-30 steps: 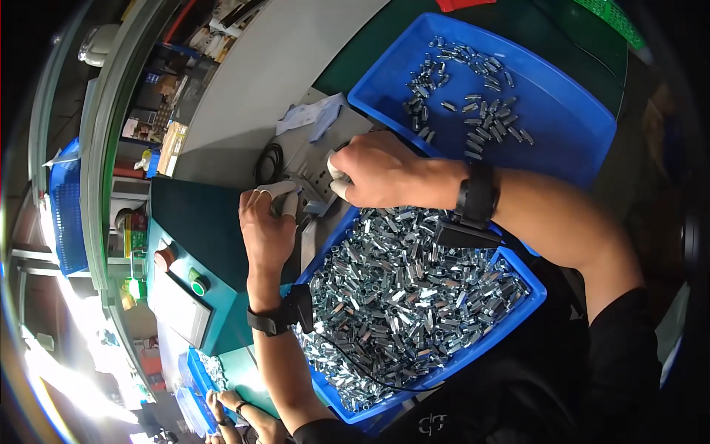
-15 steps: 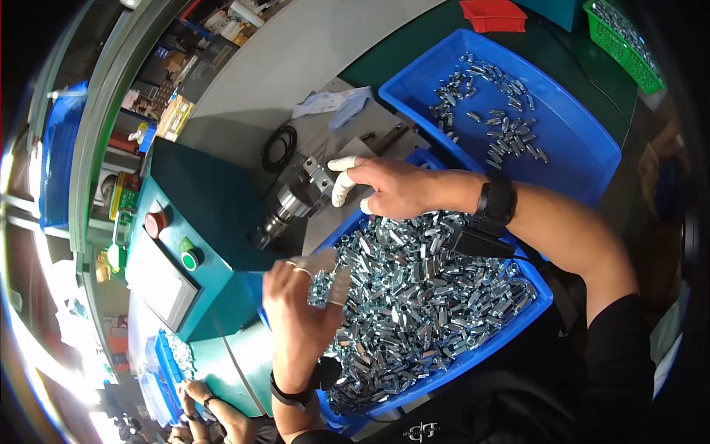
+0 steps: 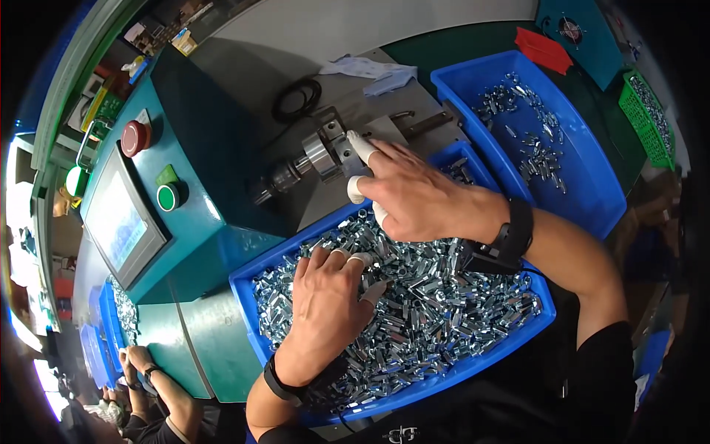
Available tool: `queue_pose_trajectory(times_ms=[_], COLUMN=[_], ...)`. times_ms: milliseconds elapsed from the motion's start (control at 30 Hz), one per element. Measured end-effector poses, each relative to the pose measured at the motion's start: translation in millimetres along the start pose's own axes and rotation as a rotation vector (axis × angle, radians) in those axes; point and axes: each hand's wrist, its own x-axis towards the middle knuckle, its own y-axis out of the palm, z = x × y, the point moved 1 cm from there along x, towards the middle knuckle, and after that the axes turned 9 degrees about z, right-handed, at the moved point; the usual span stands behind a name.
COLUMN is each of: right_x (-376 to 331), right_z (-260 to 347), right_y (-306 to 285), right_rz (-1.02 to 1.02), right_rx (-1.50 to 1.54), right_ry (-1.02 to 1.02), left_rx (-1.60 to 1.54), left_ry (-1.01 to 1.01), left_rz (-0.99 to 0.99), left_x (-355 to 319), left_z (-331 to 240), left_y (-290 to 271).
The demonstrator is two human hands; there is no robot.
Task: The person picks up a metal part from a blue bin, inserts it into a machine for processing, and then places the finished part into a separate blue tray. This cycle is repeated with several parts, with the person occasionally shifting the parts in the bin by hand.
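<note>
My left hand rests palm down on a heap of shiny hex metal fittings in a big blue bin. Its fingers and thumb are apart, pale cots on some tips, and I see nothing between them. Reaching across the bin's far side, my right hand stretches its index finger to a steel clamping block. The other fingertips, also in cots, bend below it, with no part visible in them. Left of the block is a round steel chuck with a shaft running into the teal machine.
The machine carries a red button, a green button and a screen. Behind lie a cable coil and a cloth. A second blue bin holds scattered fittings. Another person's hands work at lower left.
The view has swung, so the machine appears larger. My left hand, blurred before, now lies on the fittings. My right index finger has extended onto the clamping block.
</note>
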Motion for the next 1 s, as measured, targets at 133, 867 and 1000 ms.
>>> queue_pose_trajectory(times_ms=[133, 867, 1000], right_x=[-5.1, 1.7, 7.9], right_z=[-6.5, -29.6, -33.3], right_y=[2.7, 6.7, 1.3], right_rz=[-0.109, -0.376, -0.531], right_rx=[0.003, 0.159, 0.145], right_ry=[-0.032, 0.036, -0.033], left_rx=[-0.005, 0.146, 0.268], left_ry=[0.003, -0.036, -0.043], left_rz=[-0.010, -0.023, -0.037], left_x=[1.1, -9.5, -12.7], left_z=[1.3, -2.0, -4.5], left_y=[3.1, -2.2, -5.3])
